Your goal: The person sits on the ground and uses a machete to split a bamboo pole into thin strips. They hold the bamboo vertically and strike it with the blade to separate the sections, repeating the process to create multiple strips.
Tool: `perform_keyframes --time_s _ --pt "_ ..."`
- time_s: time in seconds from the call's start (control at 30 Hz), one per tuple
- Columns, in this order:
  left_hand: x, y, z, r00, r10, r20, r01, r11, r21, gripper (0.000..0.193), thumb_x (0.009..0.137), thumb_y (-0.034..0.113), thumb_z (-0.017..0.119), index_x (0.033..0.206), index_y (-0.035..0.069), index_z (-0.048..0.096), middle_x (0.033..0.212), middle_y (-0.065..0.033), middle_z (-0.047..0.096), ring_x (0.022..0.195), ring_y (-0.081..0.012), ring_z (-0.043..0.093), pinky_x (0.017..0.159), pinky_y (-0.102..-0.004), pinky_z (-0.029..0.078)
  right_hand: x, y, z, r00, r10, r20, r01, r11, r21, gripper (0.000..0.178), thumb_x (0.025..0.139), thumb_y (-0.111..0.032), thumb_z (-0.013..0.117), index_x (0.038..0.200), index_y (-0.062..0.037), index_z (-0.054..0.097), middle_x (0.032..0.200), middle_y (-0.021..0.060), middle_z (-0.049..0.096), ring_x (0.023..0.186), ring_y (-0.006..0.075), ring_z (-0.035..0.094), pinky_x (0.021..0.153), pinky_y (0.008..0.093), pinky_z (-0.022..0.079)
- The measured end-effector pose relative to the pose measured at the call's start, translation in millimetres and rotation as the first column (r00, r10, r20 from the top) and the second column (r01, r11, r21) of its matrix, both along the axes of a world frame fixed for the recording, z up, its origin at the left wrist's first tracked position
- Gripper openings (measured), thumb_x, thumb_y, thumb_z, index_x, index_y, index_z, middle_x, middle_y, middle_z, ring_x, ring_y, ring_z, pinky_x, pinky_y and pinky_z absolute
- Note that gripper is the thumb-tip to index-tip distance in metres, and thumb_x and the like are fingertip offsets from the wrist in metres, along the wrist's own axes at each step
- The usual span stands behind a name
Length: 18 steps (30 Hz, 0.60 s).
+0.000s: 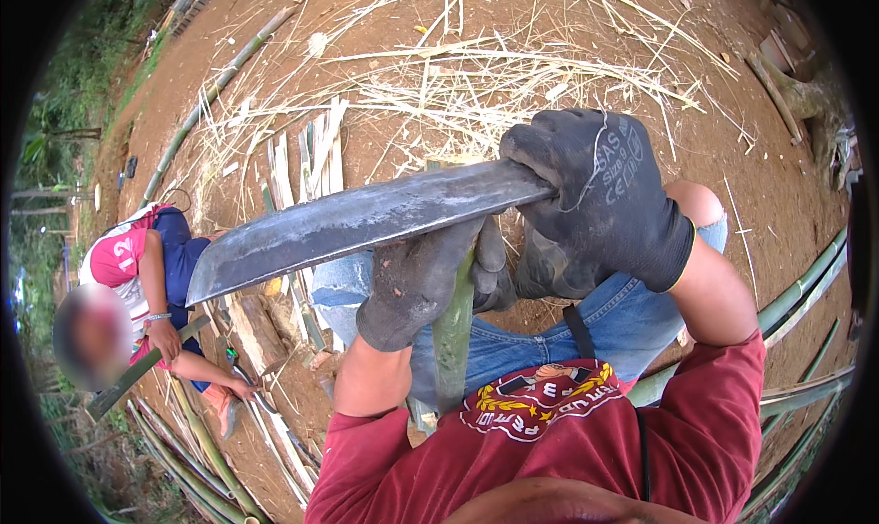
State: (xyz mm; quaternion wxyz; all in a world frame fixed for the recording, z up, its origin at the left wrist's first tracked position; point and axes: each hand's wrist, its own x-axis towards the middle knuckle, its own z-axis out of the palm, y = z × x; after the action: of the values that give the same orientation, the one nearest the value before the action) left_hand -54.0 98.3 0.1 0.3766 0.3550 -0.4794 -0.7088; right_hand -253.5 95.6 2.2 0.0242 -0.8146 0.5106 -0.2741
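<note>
The right hand [609, 190] has its fingers closed tight around the handle end of a broad knife [366, 226], which lies level across the front of the lap, while the left hand [412, 286], directly under the blade in this view, has its fingers curled around an upright green bamboo piece [451, 345] between the thighs. Whether blade and left glove touch, I cannot tell. If the knife slipped or glanced off the slick bamboo, that hand could be cut, since the pale bevelled edge faces the body; a loose left hold would let the bamboo twist, and a pull toward the lap could reach the jeans [623, 318]. The tip points toward a co-worker [124, 258] at the left, apart from it, so a wide swing would be a worry. The blade is dark, scuffed grey metal, long and nearly straight, with a slanted end. Both gloves look rubbery and black, the left one dusty. The bamboo is smooth and rounded; beyond lie curly, straw-coloured shavings [421, 89] and flat pale strips [320, 153] on brown earth [778, 194].
</note>
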Motion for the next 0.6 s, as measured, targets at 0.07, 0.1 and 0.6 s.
perform_keyframes --time_s 0.07,0.1,0.6 --pt "0 -1 0 0.999 -0.001 0.036 0.003 0.999 -0.046 0.017 0.099 0.011 0.057 0.110 0.000 0.063 0.066 -0.0074 0.061 0.052 -0.0123 0.056 0.049 -0.0266 0.045 -1 -3 0 1.000 0.013 0.003 -0.013 1.000 0.011 0.020 0.073 -0.024 0.071 0.089 -0.0148 0.064 0.075 0.0071 0.062 0.072 0.0284 0.065 0.059 0.0427 0.050" --pt "-1 -2 1 0.999 -0.001 0.054 0.005 0.997 -0.071 0.017 0.099 0.012 0.057 0.110 0.000 0.063 0.067 -0.0075 0.061 0.053 -0.0123 0.057 0.049 -0.0267 0.045 0 -5 -1 1.000 0.017 0.007 -0.017 1.000 0.004 0.020 0.073 -0.024 0.071 0.090 -0.0152 0.064 0.074 0.0069 0.062 0.072 0.0284 0.066 0.059 0.0426 0.050" --pt "-10 1 12 0.984 0.016 0.178 -0.017 1.000 0.000 0.026 0.100 0.024 0.056 0.102 -0.002 0.060 0.060 -0.0059 0.058 0.048 -0.0106 0.053 0.044 -0.0249 0.042 -56 -17 -37 0.916 -0.326 0.233 0.270 0.932 0.244 0.015 0.085 -0.025 0.065 0.087 -0.0104 0.067 0.068 0.0150 0.062 0.060 0.0323 0.063 0.057 0.0428 0.049"
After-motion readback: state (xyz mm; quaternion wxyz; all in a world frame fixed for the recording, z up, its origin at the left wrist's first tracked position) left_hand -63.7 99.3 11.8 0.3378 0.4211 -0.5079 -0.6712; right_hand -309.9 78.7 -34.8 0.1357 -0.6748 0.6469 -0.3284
